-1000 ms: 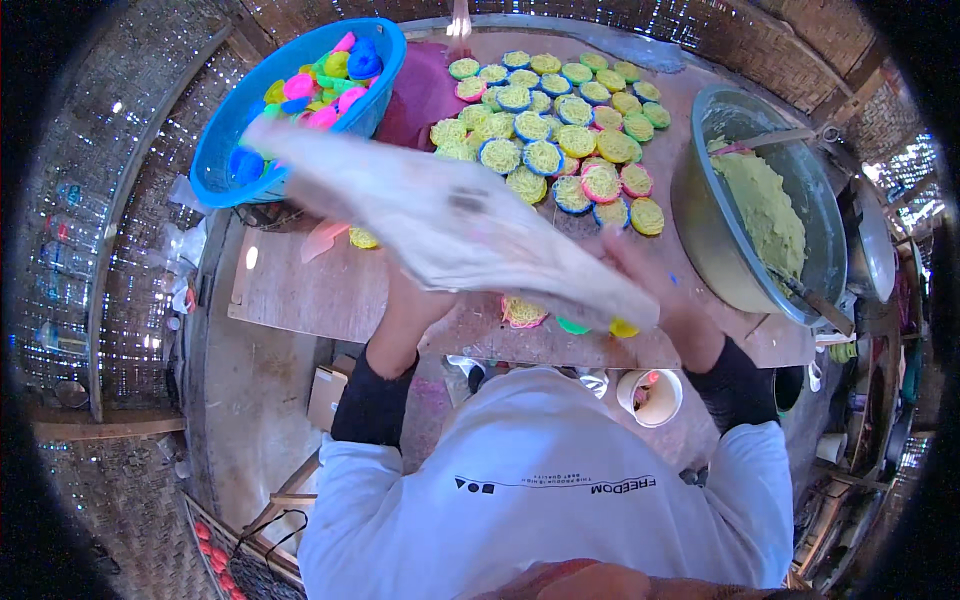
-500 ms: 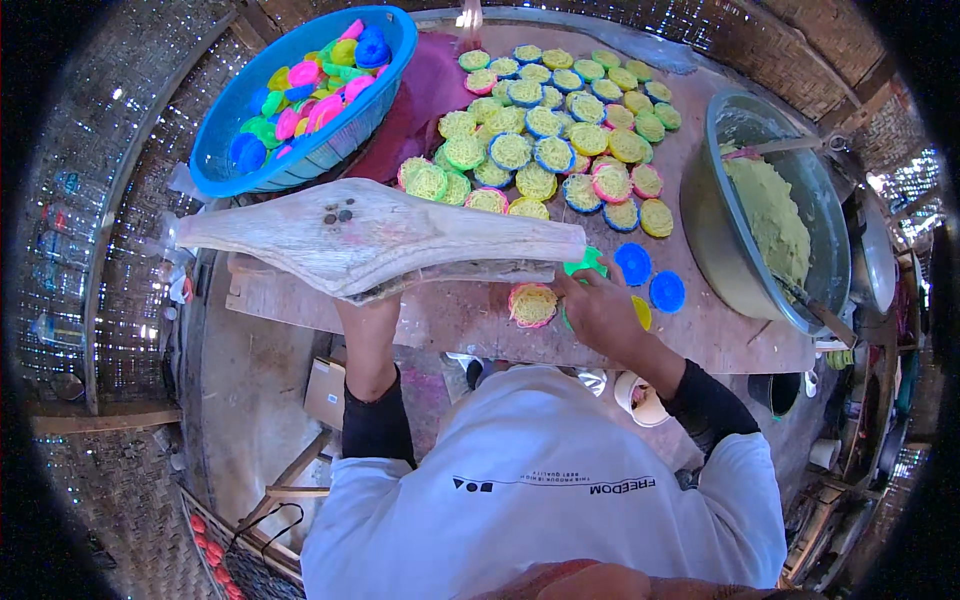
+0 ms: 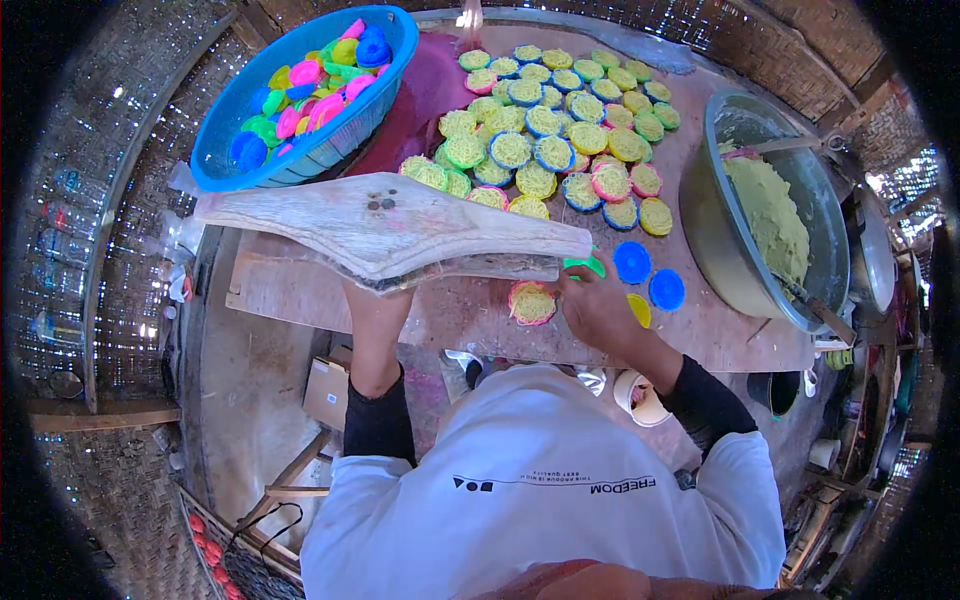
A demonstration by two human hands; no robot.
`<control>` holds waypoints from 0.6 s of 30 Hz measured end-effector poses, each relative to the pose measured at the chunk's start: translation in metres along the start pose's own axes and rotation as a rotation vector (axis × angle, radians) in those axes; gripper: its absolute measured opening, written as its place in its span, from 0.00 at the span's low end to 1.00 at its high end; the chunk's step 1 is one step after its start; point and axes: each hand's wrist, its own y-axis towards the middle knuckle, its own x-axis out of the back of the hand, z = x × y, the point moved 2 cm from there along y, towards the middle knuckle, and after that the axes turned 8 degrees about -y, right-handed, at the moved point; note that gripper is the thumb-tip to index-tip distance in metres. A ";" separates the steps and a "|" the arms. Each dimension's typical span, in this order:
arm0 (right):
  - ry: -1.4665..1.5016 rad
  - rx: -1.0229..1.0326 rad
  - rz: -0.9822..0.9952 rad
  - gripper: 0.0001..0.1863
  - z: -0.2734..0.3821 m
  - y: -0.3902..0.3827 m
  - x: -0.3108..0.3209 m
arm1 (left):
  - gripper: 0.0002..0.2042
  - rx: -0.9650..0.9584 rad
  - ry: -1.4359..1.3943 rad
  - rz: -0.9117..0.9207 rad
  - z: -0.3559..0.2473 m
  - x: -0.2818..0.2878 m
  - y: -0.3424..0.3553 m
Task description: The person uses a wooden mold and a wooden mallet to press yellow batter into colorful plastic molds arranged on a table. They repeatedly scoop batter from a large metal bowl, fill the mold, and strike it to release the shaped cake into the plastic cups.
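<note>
A long, pale wooden tool (image 3: pixel 300 225) with two stacked levers lies level across my view, above the table's near part. My left hand (image 3: pixel 376 320) holds it from below at its broad middle, fingers mostly hidden under it. My right hand (image 3: pixel 595 310) has curled fingers at the right end of the lower lever, gripping it. Just below that end sits a pink mold of pale yellow-green strands (image 3: pixel 532 302). A green mold (image 3: pixel 585 266) is behind the handle end, with blue molds (image 3: pixel 631 262) and a yellow one (image 3: pixel 638 310) beside my right hand.
Several rows of filled round molds (image 3: pixel 545 120) cover the table's far part. A blue basket (image 3: pixel 225 150) of colored molds stands at the back left. A large basin (image 3: pixel 720 250) of pale green dough, with utensils, stands on the right. Below the table are a cardboard box (image 3: pixel 326 392) and containers.
The wooden tool has swung from a blurred slant down to the right into a level position, then shifted slightly rightward. My right hand has moved down and left, revealing blue molds.
</note>
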 end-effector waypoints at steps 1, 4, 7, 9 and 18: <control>0.031 -0.013 -0.015 0.20 0.001 0.000 0.002 | 0.26 0.017 0.005 0.006 0.001 0.001 0.000; 0.039 -0.009 -0.087 0.25 0.001 -0.004 0.010 | 0.25 0.046 0.051 -0.011 -0.003 0.002 -0.001; -0.019 0.041 -0.115 0.29 -0.001 -0.012 0.006 | 0.24 0.017 0.085 -0.004 -0.007 0.003 0.001; -0.016 0.048 -0.069 0.27 0.000 -0.014 0.003 | 0.18 -0.042 0.038 -0.015 -0.005 0.002 0.002; 0.044 0.145 -0.052 0.44 0.009 0.002 -0.001 | 0.23 0.030 -0.040 -0.120 -0.006 0.013 0.001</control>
